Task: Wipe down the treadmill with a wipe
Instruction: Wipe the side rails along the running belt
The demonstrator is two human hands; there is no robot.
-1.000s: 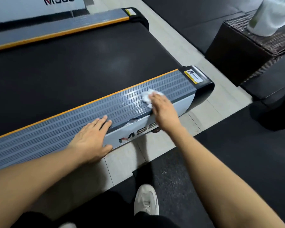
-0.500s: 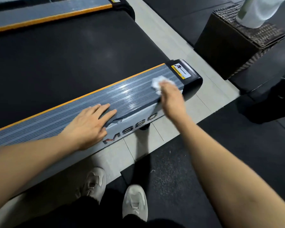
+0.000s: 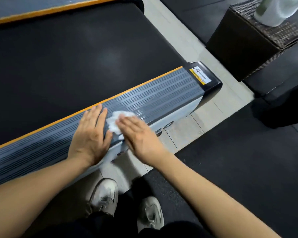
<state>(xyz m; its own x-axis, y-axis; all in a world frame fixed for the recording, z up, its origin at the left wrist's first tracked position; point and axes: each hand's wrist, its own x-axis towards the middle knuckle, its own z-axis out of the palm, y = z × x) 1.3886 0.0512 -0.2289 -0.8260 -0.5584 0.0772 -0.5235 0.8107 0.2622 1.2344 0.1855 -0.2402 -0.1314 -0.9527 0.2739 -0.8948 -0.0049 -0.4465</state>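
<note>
The right hand (image 3: pixel 141 134) lies flat with straight fingers pressed together on the crumpled white wipe (image 3: pixel 118 120), so the soft paper is pushed into the fine ribs of the grey side rail (image 3: pixel 153 98) of the treadmill. The wipe shows just beyond and left of these fingers. The left hand (image 3: pixel 90 134) rests flat beside it, fingers slightly spread, probably to support the leaning body. An orange strip (image 3: pixel 58 121) runs past the fingertips, before the matte black belt (image 3: pixel 67 57).
</note>
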